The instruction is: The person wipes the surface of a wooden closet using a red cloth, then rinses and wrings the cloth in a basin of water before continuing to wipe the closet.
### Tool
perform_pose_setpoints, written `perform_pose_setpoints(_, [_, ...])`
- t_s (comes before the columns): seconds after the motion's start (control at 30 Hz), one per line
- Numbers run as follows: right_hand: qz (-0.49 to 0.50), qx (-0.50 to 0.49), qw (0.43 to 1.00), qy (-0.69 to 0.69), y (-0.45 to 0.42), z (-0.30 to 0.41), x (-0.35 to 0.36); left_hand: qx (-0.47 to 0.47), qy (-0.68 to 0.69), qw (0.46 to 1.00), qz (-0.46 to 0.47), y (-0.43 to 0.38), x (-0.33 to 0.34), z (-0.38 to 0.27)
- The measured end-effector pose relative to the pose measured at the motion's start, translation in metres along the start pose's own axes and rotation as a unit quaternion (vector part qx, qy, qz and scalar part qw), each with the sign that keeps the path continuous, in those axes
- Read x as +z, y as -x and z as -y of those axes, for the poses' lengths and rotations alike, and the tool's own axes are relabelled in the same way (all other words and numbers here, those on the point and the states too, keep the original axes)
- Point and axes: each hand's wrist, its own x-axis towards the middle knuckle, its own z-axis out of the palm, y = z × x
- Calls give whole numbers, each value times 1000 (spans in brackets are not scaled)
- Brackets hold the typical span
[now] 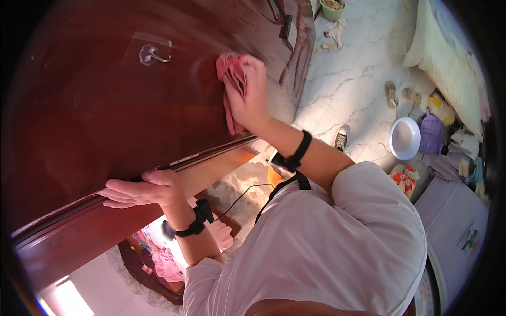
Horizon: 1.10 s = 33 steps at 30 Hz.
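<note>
A glossy dark red wooden door (118, 106) fills the upper left of the head view. My right hand (249, 91) grips a folded red cloth (231, 73) and presses it against the door face, near its right part. Part of the cloth hangs down below my fingers. My left hand (144, 189) holds nothing; its fingers are stretched out and its palm rests along the door's edge. A clear adhesive hook (152, 55) with a metal prong is fixed to the door, left of the cloth. Each wrist wears a black strap.
Marble-patterned floor tiles lie at the right, with a white basin (404, 138), a purple bag (431, 132), slippers (390, 94) and a green bin (332, 10). A bed or covered furniture stands at the far right. Pink clothes (165, 262) lie below my left arm.
</note>
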Motion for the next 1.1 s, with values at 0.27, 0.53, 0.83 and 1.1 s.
perform_pose_setpoints(0.27, [2,37,999,-8,25,-19,-2,9,-7,1000,15,5,-3,3])
perform_pose_setpoints(0.53, [2,50,997,51,41,-38,-8,19,-16,1000,-6,3,4,0])
perform_pose_setpoints(0.83, [-14,121,990,73,32,-67,-10,19,-21,1000,-5,6,5,3])
perform_pose_setpoints(1.1, [7,93,992,86,34,-104,-14,4,-29,1000,12,5,3,-1])
